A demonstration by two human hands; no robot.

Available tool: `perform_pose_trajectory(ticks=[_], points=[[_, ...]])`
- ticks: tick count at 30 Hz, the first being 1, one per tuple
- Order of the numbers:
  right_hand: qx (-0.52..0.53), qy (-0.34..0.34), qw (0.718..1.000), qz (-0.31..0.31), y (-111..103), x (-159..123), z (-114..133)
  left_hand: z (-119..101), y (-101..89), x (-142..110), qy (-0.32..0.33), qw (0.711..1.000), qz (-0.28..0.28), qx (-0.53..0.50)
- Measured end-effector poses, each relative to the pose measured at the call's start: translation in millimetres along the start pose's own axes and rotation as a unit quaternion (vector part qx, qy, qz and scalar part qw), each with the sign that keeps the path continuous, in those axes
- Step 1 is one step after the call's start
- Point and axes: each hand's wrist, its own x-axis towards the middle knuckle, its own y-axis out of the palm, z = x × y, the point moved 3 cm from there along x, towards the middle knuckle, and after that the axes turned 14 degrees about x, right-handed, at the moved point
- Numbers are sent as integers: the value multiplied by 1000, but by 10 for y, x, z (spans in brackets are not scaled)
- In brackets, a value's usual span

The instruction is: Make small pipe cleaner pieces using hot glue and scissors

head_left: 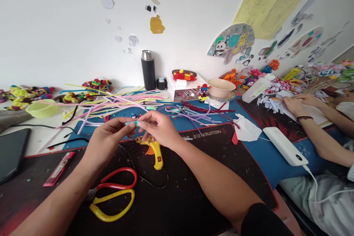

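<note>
My left hand [103,138] and my right hand [160,127] meet above the dark mat, fingertips pinched on a small light-blue piece [132,123]. Its ends are partly covered by the fingers, so its exact kind cannot be made out. Just below the right hand lies a yellow glue gun [157,155] with an orange trigger, its nozzle end close under the fingers. Scissors [117,193] with one red and one yellow handle rest nearer to me, under the left forearm's side. Behind the hands spreads a pile of coloured pipe cleaners [132,100].
A black thermos [148,72] stands by the wall beside a white box [177,94] and a beige bowl [220,87]. At left are a dark tablet [13,153] and a pink packet [59,169]. A white power bank [284,145] lies right, near another person's hands [294,105].
</note>
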Motion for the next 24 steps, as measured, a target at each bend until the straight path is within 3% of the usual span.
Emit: perform_pose_trajectory(ticks=[8,13,18,24], points=[[29,16,999,-29,-52,10,73,47,-44,0,-10,999,-38,-16],[48,18,998,-38,-76,27,43,-36,-35,-27,-1,999,-50,15],[3,10,1000,-22,-28,-4,-41,-128,23,-76,24,997,-44,52],[-56,14,998,-24,-13,-16,-93,-72,12,-104,31,994,-68,82]])
